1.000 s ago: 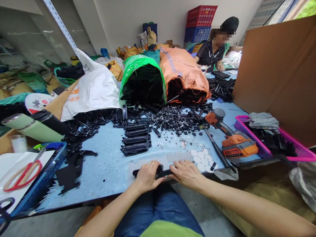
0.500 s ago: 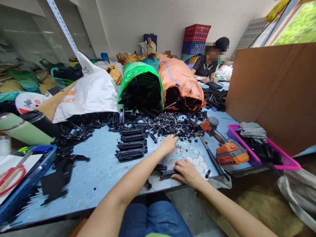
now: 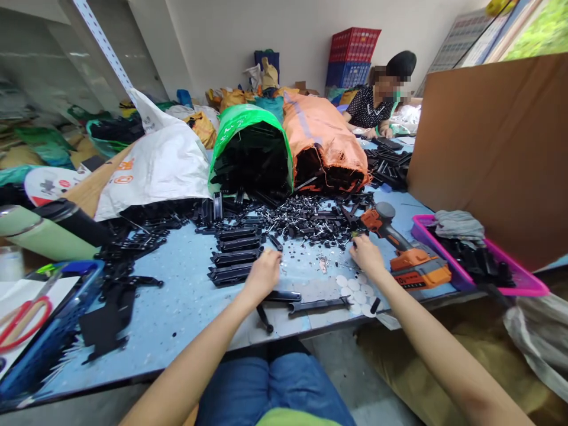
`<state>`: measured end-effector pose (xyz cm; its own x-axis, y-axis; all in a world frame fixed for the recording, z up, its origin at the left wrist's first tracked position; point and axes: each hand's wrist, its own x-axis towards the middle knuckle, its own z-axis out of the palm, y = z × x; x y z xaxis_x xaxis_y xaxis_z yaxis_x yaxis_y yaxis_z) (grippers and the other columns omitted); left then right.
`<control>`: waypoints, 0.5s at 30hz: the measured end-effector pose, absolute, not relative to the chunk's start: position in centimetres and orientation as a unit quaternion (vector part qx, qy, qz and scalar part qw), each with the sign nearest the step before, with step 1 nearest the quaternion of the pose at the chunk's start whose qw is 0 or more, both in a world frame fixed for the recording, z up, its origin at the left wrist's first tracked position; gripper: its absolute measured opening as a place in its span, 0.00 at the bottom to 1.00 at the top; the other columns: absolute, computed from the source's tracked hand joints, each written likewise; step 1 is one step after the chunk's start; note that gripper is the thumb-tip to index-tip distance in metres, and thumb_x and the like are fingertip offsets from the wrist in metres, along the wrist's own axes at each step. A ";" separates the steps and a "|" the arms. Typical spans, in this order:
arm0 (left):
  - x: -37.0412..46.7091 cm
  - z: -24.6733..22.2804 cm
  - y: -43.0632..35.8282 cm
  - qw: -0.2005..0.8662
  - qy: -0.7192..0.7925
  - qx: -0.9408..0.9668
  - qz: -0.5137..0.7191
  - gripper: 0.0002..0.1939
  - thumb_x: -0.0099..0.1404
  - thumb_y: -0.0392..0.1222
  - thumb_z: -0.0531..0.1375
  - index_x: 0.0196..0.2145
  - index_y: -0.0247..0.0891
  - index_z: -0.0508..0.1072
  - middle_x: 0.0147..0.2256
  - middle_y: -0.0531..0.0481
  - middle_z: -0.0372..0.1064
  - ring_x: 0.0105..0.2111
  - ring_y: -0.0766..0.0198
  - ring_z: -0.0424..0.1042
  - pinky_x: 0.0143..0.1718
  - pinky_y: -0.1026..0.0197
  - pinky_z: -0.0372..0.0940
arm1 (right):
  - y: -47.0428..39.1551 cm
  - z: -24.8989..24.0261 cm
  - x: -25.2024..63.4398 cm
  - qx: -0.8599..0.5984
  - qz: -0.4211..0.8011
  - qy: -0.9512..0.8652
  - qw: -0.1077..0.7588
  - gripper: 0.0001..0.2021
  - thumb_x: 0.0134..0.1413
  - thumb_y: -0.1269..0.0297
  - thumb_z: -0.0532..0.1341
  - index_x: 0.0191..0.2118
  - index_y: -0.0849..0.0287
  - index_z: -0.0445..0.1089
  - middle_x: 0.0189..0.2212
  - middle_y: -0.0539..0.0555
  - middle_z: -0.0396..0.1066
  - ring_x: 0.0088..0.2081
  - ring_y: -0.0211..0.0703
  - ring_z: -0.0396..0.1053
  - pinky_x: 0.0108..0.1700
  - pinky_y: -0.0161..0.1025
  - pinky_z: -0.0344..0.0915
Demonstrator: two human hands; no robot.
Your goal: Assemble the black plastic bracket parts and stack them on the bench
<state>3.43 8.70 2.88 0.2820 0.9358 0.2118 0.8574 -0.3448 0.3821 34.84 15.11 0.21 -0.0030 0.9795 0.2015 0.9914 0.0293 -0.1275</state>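
My left hand (image 3: 265,272) is closed, its fingertips pinched together beside the row of long black plastic parts (image 3: 235,258). Whatever is in that pinch is too small to make out. Over to the right, my right hand (image 3: 367,255) has its fingers curled at the edge of the small-parts heap, left of an orange cordless power tool (image 3: 408,260). What it grips is hidden, and my forearm covers the place of a long dark-handled tool. Near the front edge lie a black channel-shaped part (image 3: 320,305) and another black bar (image 3: 284,296).
A heap of screws and small black pieces (image 3: 306,219) spreads before green (image 3: 248,112) and orange sacks (image 3: 323,136). White discs (image 3: 355,290) lie at the front. A pink basket (image 3: 523,290) and a cardboard sheet (image 3: 488,160) stand right. A co-worker (image 3: 375,109) sits beyond.
My left hand has drawn back leftward from the small-parts heap. My right hand has left the black channel-shaped part at the front edge and reached forward and right.
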 end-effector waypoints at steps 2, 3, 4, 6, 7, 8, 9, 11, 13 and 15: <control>-0.5 3.1 5.8 0.136 0.571 0.773 0.241 0.11 0.65 0.33 0.45 0.39 0.36 0.66 0.38 0.46 0.62 0.37 0.62 0.66 0.41 0.59 0.63 | 13.1 0.6 32.9 -0.641 0.024 -0.740 0.201 0.12 0.54 0.69 0.53 0.43 0.63 0.66 0.43 0.60 0.64 0.36 0.42 0.67 0.40 0.38 0.63; -1.9 3.0 4.4 0.153 0.573 0.766 0.248 0.11 0.66 0.33 0.45 0.38 0.36 0.66 0.37 0.46 0.62 0.36 0.63 0.66 0.40 0.59 0.63 | 11.8 0.9 31.6 -0.597 0.066 -0.763 0.239 0.12 0.53 0.68 0.53 0.44 0.62 0.66 0.42 0.59 0.65 0.35 0.41 0.67 0.39 0.37 0.64; -2.9 2.8 3.3 0.165 0.576 0.760 0.250 0.11 0.66 0.33 0.45 0.38 0.36 0.66 0.37 0.46 0.62 0.36 0.63 0.66 0.39 0.60 0.63 | 10.4 1.3 30.2 -0.550 0.113 -0.785 0.263 0.12 0.53 0.68 0.53 0.44 0.61 0.66 0.40 0.57 0.67 0.35 0.40 0.67 0.39 0.37 0.64; -3.6 2.2 1.8 0.166 0.588 0.755 0.239 0.12 0.65 0.33 0.44 0.39 0.36 0.66 0.38 0.45 0.61 0.36 0.62 0.66 0.39 0.60 0.63 | 8.0 2.0 27.4 -0.477 0.202 -0.815 0.260 0.11 0.54 0.66 0.54 0.43 0.60 0.67 0.35 0.54 0.69 0.34 0.39 0.68 0.38 0.36 0.65; -3.6 1.9 1.5 0.158 0.596 0.752 0.230 0.12 0.65 0.32 0.44 0.39 0.35 0.65 0.38 0.45 0.61 0.36 0.62 0.66 0.39 0.60 0.63 | 7.0 2.3 26.2 -0.459 0.234 -0.821 0.247 0.11 0.54 0.66 0.55 0.42 0.59 0.68 0.34 0.54 0.70 0.33 0.39 0.68 0.37 0.35 0.65; -3.4 1.8 1.3 0.146 0.605 0.751 0.220 0.12 0.64 0.31 0.44 0.40 0.35 0.65 0.39 0.44 0.60 0.37 0.62 0.66 0.40 0.60 0.63 | 6.2 2.6 25.3 -0.450 0.259 -0.822 0.233 0.10 0.53 0.66 0.55 0.41 0.59 0.69 0.33 0.53 0.71 0.32 0.38 0.68 0.36 0.35 0.65; -3.0 1.8 1.3 0.132 0.614 0.751 0.207 0.13 0.63 0.29 0.44 0.41 0.35 0.65 0.40 0.44 0.60 0.37 0.62 0.66 0.40 0.60 0.63 | 5.7 2.8 24.6 -0.446 0.278 -0.822 0.220 0.10 0.53 0.66 0.55 0.40 0.60 0.70 0.33 0.53 0.71 0.31 0.38 0.69 0.36 0.35 0.65; -2.4 2.3 1.3 0.109 0.624 0.756 0.167 0.15 0.61 0.26 0.43 0.41 0.34 0.64 0.41 0.44 0.59 0.38 0.61 0.66 0.40 0.60 0.62 | 5.2 3.0 23.9 -0.446 0.299 -0.820 0.199 0.10 0.53 0.67 0.55 0.39 0.60 0.70 0.32 0.53 0.72 0.30 0.38 0.69 0.35 0.34 0.65; -2.0 3.2 1.3 0.091 0.628 0.764 0.115 0.17 0.59 0.23 0.42 0.39 0.34 0.65 0.40 0.43 0.59 0.37 0.61 0.65 0.40 0.60 0.61 | 5.2 3.2 23.7 -0.447 0.295 -0.826 0.179 0.10 0.53 0.68 0.55 0.39 0.61 0.71 0.32 0.54 0.72 0.30 0.38 0.69 0.34 0.33 0.65; -1.7 3.9 1.1 0.085 0.626 0.773 0.069 0.18 0.56 0.21 0.42 0.37 0.34 0.65 0.41 0.43 0.59 0.38 0.61 0.65 0.40 0.60 0.61 | 5.2 3.4 23.7 -0.449 0.266 -0.838 0.160 0.10 0.53 0.69 0.55 0.40 0.62 0.71 0.33 0.55 0.71 0.31 0.38 0.69 0.35 0.33 0.64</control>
